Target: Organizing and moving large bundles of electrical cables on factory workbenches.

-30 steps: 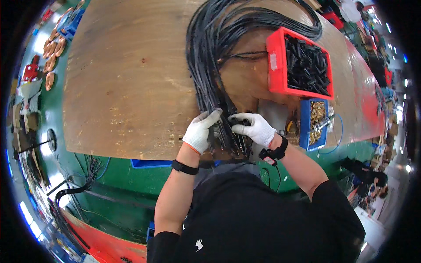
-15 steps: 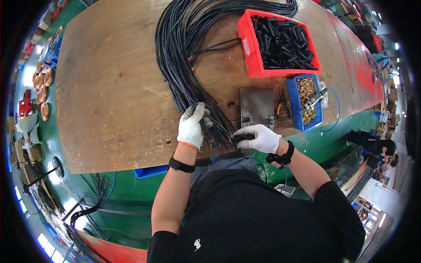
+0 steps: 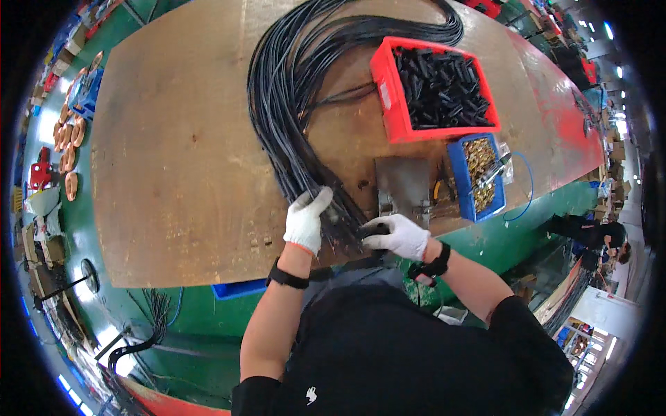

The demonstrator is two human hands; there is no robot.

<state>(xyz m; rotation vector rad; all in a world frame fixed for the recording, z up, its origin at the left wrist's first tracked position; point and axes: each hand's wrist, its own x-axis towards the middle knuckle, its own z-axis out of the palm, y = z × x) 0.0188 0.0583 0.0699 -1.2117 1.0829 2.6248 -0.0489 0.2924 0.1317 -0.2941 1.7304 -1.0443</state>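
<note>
A thick bundle of black cables [image 3: 277, 118] curves over the wooden table and comes down to its front edge, the ends fanned out there. My left hand [image 3: 305, 220], in a white glove, is closed around the cables near those ends. To its right, my right hand [image 3: 400, 237], also gloved, has its thumb and fingers closed on a small black sleeve at the cable ends. The fingers partly hide that sleeve. In front of my right hand lies a dark metal plate [image 3: 404, 182].
A red bin [image 3: 390, 104] full of black sleeves stands at the right rear. Nearer is a blue bin [image 3: 463, 184] of brass-coloured terminals, a tool with a blue hose [image 3: 494, 170] lying across it. Yellow-handled pliers [image 3: 437, 188] lie beside it. A person [image 3: 590, 232] is at the far right.
My right hand has shifted slightly left and down toward the cable ends, the black sleeve still in its fingers. My left hand stays on the bundle. The view has tilted a little.
</note>
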